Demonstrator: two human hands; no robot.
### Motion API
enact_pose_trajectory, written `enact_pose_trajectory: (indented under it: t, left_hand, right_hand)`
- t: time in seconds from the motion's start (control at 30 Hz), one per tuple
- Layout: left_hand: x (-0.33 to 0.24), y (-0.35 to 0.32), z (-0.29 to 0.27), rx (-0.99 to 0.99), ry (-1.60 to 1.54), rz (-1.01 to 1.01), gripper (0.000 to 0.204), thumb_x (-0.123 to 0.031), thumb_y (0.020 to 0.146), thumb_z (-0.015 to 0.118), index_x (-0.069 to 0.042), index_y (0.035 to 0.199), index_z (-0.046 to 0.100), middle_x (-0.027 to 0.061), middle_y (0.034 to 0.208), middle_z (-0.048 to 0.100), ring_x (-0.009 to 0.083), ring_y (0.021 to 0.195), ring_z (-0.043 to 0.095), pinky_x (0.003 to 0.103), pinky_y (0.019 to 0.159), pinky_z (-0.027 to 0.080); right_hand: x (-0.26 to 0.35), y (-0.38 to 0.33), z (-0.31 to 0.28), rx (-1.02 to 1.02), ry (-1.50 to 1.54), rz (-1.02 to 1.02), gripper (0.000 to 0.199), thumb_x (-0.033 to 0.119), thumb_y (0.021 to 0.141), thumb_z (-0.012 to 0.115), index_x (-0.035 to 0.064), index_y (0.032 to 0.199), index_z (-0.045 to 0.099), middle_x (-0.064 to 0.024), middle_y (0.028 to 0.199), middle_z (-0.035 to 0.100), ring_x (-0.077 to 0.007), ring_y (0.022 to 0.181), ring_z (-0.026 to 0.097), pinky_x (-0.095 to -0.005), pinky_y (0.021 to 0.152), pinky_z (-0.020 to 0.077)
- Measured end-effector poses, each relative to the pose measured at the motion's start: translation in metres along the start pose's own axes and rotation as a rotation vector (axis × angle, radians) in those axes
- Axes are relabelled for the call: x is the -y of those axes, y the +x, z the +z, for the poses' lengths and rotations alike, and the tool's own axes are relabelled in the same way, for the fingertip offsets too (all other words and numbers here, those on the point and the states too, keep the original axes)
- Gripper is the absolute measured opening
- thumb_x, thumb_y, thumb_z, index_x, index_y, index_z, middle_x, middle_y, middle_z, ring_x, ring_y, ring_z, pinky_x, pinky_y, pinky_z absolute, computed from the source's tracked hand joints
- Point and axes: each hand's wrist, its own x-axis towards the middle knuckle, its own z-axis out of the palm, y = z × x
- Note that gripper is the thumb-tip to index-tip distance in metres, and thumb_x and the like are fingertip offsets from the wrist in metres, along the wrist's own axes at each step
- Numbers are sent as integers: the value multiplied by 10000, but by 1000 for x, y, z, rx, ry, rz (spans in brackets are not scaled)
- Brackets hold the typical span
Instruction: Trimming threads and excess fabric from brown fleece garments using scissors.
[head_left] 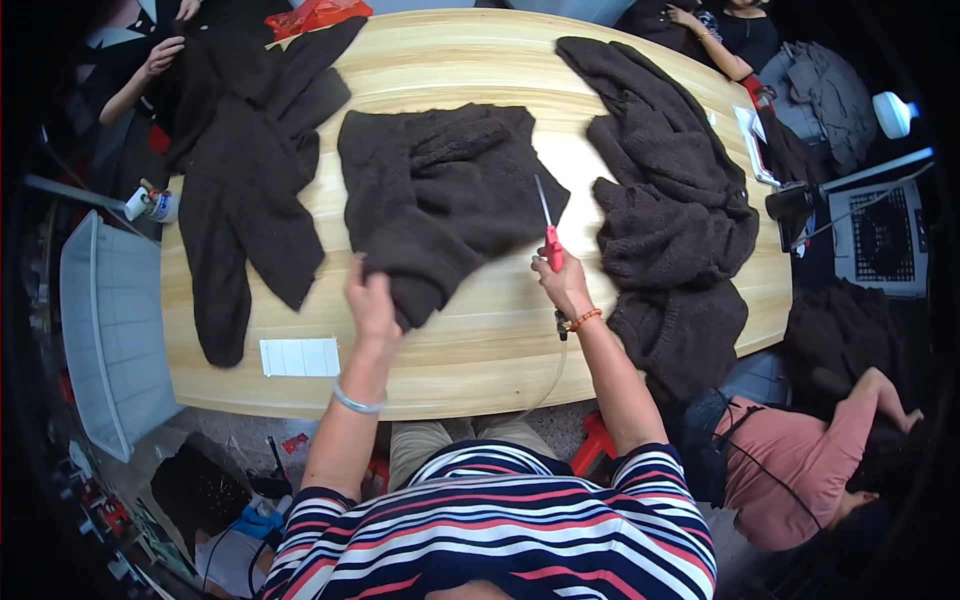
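No text can be read, apparently too small.

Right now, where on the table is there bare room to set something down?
Bare table: beyond the middle garment, toward the far edge; nearer, between the left hand and the thin cord. Crowded: the left side, under the left garment, and the right, under heaped dark knitwear.

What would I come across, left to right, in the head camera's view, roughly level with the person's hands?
Pale plastic bin → left dark garment → middle dark garment → right hand with a red-handled tool → right-hand dark garments.
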Motion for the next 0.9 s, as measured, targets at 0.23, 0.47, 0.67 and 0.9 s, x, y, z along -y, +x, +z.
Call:
enact_pose_trajectory:
  t: [0.23, 0.47, 0.67, 0.9]
  left_hand:
    - [-4, 12, -42, -153, -479, -348, 463, -286, 971, 480, 53, 1285, 457, 178, 1264, 546, 287, 1111, 581, 388, 943, 502]
    - [-12, -22, 17, 262, -359, -148, 384, -187, 985, 452, 48, 1288, 460, 136, 1245, 561, 245, 1110, 576, 379, 956, 481]
    - [-54, -28, 30, 406, -323, -79, 315, -68, 949, 428, 12, 1247, 494, 120, 1204, 577, 228, 1116, 568, 346, 986, 442]
    - [-105, -42, 19, 512, 136, 273, 181, 51, 861, 576, 9, 1037, 587, -14, 953, 608, 57, 893, 548, 200, 820, 426]
  right_hand:
    - [45, -40, 24, 219, 132, -51, 302, 224, 794, 741, 4, 964, 623, -73, 767, 640, -138, 705, 597, -290, 691, 492]
    - [76, -48, 96, 246, 368, -253, 407, 160, 746, 722, 17, 1088, 552, -95, 798, 621, -188, 722, 601, -334, 689, 485]
    - [78, -18, 111, 9, 274, -200, 346, 130, 735, 637, 41, 1055, 538, -241, 875, 611, -423, 866, 593, -459, 774, 467]
    - [80, -5, 74, -153, 178, -175, 274, 61, 737, 582, 28, 1009, 578, -177, 873, 626, -317, 871, 622, -387, 799, 477]
